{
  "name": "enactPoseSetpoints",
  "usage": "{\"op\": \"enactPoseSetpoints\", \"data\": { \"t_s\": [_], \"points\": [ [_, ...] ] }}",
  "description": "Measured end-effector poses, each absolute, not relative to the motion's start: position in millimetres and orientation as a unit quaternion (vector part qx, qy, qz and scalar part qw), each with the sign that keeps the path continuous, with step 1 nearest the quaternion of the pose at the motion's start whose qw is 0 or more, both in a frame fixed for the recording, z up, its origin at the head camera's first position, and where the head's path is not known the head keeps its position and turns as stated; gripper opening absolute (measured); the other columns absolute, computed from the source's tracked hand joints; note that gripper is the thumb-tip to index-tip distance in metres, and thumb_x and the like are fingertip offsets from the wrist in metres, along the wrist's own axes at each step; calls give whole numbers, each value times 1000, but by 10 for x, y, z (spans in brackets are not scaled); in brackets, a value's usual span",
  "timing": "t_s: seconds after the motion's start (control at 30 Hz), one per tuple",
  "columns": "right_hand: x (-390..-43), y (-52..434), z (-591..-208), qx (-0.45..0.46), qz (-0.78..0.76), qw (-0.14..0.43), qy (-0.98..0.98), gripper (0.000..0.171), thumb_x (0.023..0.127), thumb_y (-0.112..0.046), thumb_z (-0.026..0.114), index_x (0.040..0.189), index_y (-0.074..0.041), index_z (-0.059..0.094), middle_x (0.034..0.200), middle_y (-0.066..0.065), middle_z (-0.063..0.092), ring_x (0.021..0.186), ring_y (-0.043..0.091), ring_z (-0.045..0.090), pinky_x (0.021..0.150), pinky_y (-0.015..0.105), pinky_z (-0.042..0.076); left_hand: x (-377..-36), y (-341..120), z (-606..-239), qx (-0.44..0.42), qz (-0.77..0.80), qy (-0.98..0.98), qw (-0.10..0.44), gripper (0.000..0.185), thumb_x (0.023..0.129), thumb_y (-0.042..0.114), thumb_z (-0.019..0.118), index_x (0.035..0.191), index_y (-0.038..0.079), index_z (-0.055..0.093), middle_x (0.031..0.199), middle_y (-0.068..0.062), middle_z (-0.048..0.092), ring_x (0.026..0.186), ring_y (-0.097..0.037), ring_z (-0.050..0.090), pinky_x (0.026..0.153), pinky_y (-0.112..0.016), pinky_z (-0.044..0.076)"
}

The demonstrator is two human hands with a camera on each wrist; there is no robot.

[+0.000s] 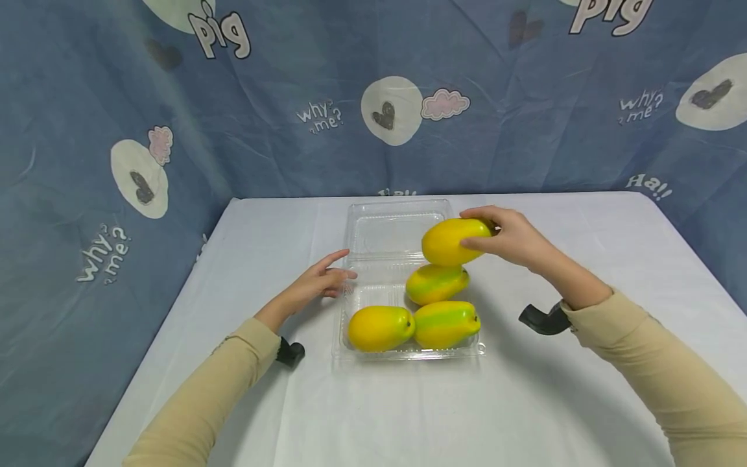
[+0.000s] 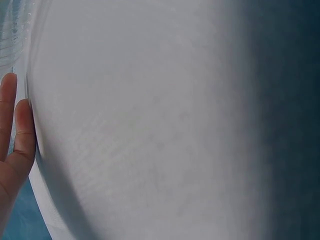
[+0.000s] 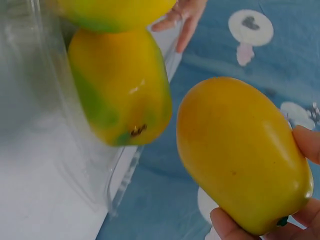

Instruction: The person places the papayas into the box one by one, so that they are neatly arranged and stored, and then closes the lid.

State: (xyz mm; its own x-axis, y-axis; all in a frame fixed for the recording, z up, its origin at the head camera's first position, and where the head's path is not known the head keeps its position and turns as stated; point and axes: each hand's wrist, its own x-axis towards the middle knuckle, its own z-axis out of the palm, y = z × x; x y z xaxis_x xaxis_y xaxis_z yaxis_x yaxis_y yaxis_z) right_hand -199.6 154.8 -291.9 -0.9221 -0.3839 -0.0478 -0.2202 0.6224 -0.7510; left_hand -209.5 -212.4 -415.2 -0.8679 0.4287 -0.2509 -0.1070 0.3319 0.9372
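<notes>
My right hand [image 1: 506, 235] grips a yellow papaya [image 1: 452, 241] by its stem end, with the thumb on the near side and fingers over the top. In the right wrist view the held papaya [image 3: 240, 150] shows its small green stem between the fingers. Below it a clear plastic clamshell box [image 1: 403, 355] lies on the table, holding three yellow-green papayas: one at the rear right [image 1: 436, 284], one at front left [image 1: 380, 328] and one at front right [image 1: 446, 324]. At the box's left side is my left hand [image 1: 318, 280], index finger extended, holding nothing.
The box's clear lid [image 1: 397, 233] lies folded open towards the back. A white cloth covers the table [image 1: 583, 259], and a blue printed curtain [image 1: 513, 130] hangs behind and to the left. Black wrist mounts [image 1: 545, 320] stick out below both sleeves.
</notes>
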Motion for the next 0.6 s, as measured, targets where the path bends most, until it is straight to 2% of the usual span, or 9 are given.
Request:
{"op": "enactPoseSetpoints", "data": {
  "t_s": [0.27, 0.6],
  "points": [
    [-2047, 1300, -2930, -210, -386, 111, 892, 52, 84, -22, 66, 129, -2, 50, 125, 16, 52, 99, 25, 50, 85, 37, 44, -2110, -2125, -4152, 108, 571, 780, 234, 61, 95, 30, 50, 147, 21, 18, 132, -16, 50, 113, -26, 53, 83, -31, 45],
    [-2136, 972, -3051, -278, -352, 103, 888, 49, 80, -22, 71, 123, -3, 56, 119, 12, 59, 98, 25, 52, 87, 39, 44, -2125, -2137, -4123, 105, 572, 778, 239, 61, 95, 30, 50, 147, 23, 19, 131, -15, 51, 111, -26, 55, 83, -29, 46]
  ]
}}
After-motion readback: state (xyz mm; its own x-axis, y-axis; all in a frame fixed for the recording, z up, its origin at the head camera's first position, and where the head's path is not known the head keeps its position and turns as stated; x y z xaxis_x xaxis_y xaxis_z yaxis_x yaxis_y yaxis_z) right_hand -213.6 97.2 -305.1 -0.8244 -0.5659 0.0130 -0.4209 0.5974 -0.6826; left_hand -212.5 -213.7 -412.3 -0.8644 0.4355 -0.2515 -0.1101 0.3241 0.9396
